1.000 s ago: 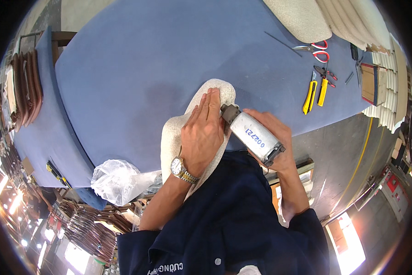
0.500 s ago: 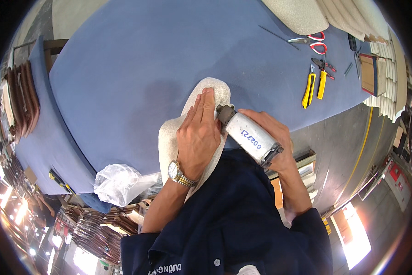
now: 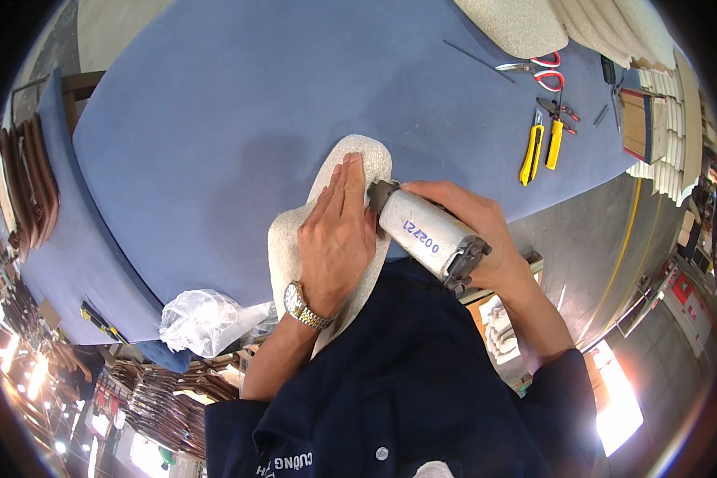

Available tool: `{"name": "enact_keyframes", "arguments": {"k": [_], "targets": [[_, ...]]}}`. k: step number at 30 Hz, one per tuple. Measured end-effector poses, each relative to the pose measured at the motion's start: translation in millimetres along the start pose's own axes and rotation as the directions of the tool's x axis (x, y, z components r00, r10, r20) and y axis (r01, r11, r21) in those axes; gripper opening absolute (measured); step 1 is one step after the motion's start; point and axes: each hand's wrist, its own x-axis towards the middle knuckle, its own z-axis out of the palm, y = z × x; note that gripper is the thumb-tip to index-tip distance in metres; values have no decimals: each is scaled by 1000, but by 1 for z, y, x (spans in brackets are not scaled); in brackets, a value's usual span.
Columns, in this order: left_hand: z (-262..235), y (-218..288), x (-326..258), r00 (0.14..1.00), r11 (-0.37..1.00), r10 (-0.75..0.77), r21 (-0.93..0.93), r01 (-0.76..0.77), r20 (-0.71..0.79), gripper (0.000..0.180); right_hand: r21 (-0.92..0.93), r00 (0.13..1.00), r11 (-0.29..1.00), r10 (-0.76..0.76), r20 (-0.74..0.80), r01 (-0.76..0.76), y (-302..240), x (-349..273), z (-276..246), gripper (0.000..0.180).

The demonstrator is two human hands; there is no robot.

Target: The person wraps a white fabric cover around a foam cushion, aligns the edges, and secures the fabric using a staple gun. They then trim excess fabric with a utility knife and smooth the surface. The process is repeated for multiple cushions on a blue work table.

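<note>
A beige fabric-covered padded piece [image 3: 286, 253] with rounded lobes lies at the near edge of the blue table, against my body. My left hand [image 3: 336, 239] rests on it with outstretched fingers pointing away from me, pressing the fabric. My right hand [image 3: 486, 231] grips a silver staple gun [image 3: 424, 229], whose dark nose meets the right side of the padded piece, just beside my left fingers. The exact contact spot is partly hidden by the nose and my left thumb.
On the blue table [image 3: 183, 103] at the right lie two yellow utility knives [image 3: 532, 151] [image 3: 554, 146], pliers [image 3: 548, 104] and red-handled scissors [image 3: 546, 78]. Beige padded pieces [image 3: 518, 28] are at the far right. A crumpled clear plastic bag [image 3: 203, 321] sits at the near left.
The staple gun's rear has swung slightly toward the right, and my right forearm has shifted outward. My left hand stays on the padded piece; the view has moved a little.
</note>
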Motion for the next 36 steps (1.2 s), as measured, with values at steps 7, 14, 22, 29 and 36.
{"name": "enact_keyframes", "arguments": {"k": [7, 14, 22, 29, 36], "targets": [[4, 9, 0, 1000, 1000, -15, 18, 15, -8, 67, -39, 1000, 999, 26, -3, -26, 1, -6, 1, 71], [-2, -1, 2, 999, 998, -50, -42, 51, 19, 70, 49, 993, 994, -94, -64, 97, 13, -5, 10, 68], [2, -8, -2, 996, 998, 55, -12, -56, -77, 65, -1, 943, 967, -249, -222, 256, 17, -17, 15, 64], [4, -5, -5, 992, 998, 48, -31, -52, -113, 61, -57, 947, 976, -220, -232, 213, 9, -24, 9, 66], [9, 0, -9, 991, 1000, 27, 11, -26, -132, 56, -460, 874, 837, 42, -484, -295, 58, -30, 5, 71]]}}
